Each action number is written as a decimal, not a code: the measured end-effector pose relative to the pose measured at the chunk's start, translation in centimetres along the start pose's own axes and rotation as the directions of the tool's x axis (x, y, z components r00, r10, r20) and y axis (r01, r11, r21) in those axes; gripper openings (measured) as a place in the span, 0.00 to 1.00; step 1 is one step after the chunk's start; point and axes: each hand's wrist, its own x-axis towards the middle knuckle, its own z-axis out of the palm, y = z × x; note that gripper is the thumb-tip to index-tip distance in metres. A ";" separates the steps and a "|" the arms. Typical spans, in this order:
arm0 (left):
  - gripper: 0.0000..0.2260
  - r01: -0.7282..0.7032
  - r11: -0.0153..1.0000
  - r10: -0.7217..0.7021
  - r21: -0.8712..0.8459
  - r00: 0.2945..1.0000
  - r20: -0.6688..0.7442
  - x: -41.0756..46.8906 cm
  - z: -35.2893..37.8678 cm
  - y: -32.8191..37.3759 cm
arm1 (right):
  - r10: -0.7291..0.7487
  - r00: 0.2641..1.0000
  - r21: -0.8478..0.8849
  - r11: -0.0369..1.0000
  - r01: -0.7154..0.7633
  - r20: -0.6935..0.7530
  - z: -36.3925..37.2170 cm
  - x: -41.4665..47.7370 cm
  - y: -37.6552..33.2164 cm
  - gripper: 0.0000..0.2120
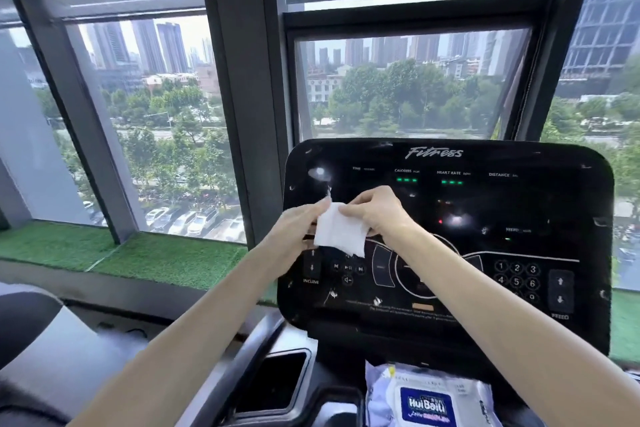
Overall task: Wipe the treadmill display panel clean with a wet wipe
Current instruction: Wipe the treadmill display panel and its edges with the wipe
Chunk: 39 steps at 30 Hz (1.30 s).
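A folded white wet wipe (pixel 341 233) is held up in front of the left part of the black treadmill display panel (pixel 519 204), pinched at its top edge by the left hand (pixel 300 222) and the right hand (pixel 375 210). Whether it touches the panel cannot be told. A wipes pack (pixel 429 399) (blue label) lies on the near console below.

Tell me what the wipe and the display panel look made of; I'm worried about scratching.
The wet wipe, held in both hands, looks like soft white nonwoven fabric: matte, limp, creased. The treadmill display panel looks like glossy black plastic or acrylic; it mirrors light glare and shows smudges. Whether it is glass cannot be told.
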 end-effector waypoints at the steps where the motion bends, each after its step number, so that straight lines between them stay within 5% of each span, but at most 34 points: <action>1: 0.09 -0.053 0.994 0.058 0.098 0.997 -0.047 0.3 -0.5 -0.2 | 0.009 1.000 -0.002 1.000 -0.009 -0.004 0.3 0.2 -0.3 0.06; 5: 0.03 -0.299 0.839 0.432 0.455 0.874 -0.222 1.4 -1.4 -0.6 | 0.088 0.996 0.072 0.994 -0.085 -0.032 2.0 0.4 -0.7 0.07; 7: 0.08 -0.392 0.722 0.560 0.570 0.815 -0.149 1.7 -1.8 -1.0 | 0.126 0.992 0.163 0.979 -0.121 -0.021 2.8 0.3 -0.8 0.05; 11: 0.07 -0.487 0.587 0.582 0.647 0.809 0.081 1.5 -2.6 -1.9 | 0.168 0.986 0.245 0.955 -0.166 0.016 3.7 -0.1 -2.0 0.11; 15: 0.06 -0.471 0.758 0.464 0.451 0.876 0.134 1.2 -3.6 -1.9 | 0.186 0.983 0.316 0.932 -0.177 0.001 4.3 -0.3 -3.2 0.12; 19: 0.14 -0.305 0.888 0.335 0.343 0.942 -0.029 2.5 -4.2 -1.8 | 0.092 0.996 0.379 0.922 -0.077 -0.021 5.3 -0.1 -3.5 0.12; 22: 0.10 -0.167 0.961 0.207 0.222 0.963 -0.171 4.9 -6.0 -1.0 | -0.177 0.952 0.017 0.982 0.187 -0.250 5.7 0.6 -2.5 0.13; 24: 0.05 -0.226 0.946 0.290 0.233 0.911 -0.293 6.5 -7.3 0.7 | -0.375 0.889 -0.377 0.888 0.263 -0.262 5.7 0.5 -1.5 0.15; 26: 0.02 -0.339 0.846 0.499 0.411 0.774 -0.389 7.6 -8.1 3.0 | -0.496 0.859 -0.647 0.698 0.308 -0.126 6.0 0.8 -0.1 0.21; 28: 0.07 -0.383 0.614 0.719 0.690 0.633 -0.288 8.6 -8.3 4.6 | -0.568 0.823 -0.787 0.494 0.370 0.030 6.7 1.6 0.8 0.26; 31: 0.11 -0.404 0.184 0.775 0.896 0.620 0.120 9.9 -8.3 4.2 | -0.615 0.772 -0.896 0.235 0.376 0.162 7.6 2.7 1.3 0.27; 34: 0.13 -0.525 -0.067 0.674 0.848 0.602 0.427 9.8 -8.9 1.6 | -0.606 0.765 -0.940 0.081 0.332 0.218 7.6 3.2 1.7 0.27; 36: 0.11 -0.584 -0.158 0.633 0.796 0.559 0.535 10.0 -9.5 0.9 | -0.605 0.759 -0.944 0.035 0.328 0.242 7.5 3.5 2.3 0.27; 39: 0.09 -0.541 -0.014 0.736 0.841 0.563 0.375 11.2 -9.6 1.8 | -0.626 0.736 -0.935 0.029 0.354 0.259 7.6 3.7 2.7 0.28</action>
